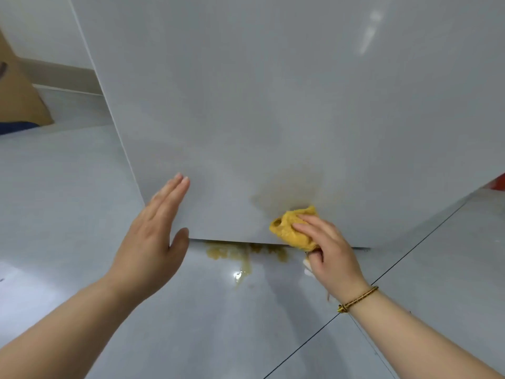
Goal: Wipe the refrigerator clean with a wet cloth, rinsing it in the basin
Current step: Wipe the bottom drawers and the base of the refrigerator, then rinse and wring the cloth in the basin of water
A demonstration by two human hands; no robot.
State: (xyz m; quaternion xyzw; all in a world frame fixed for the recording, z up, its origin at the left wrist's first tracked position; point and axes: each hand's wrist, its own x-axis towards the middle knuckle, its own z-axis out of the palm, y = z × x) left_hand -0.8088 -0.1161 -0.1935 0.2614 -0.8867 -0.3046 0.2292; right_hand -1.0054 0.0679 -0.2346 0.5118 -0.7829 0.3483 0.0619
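The glossy grey refrigerator door [273, 105] fills most of the head view. A faint brownish smear [287, 187] marks its lower part. My right hand [328, 247] presses a crumpled yellow cloth [292, 228] against the door near its bottom edge, just below the smear. My left hand [155, 231] is flat, fingers together and straight, held at the door's lower left corner with nothing in it. The basin is not in view.
A yellowish wet puddle [235, 255] lies on the glossy grey tiled floor [68, 201] under the door's bottom edge. A cardboard box [19, 91] stands at the far left with something blue [13, 127] below it. A red object [498, 181] shows at the right edge.
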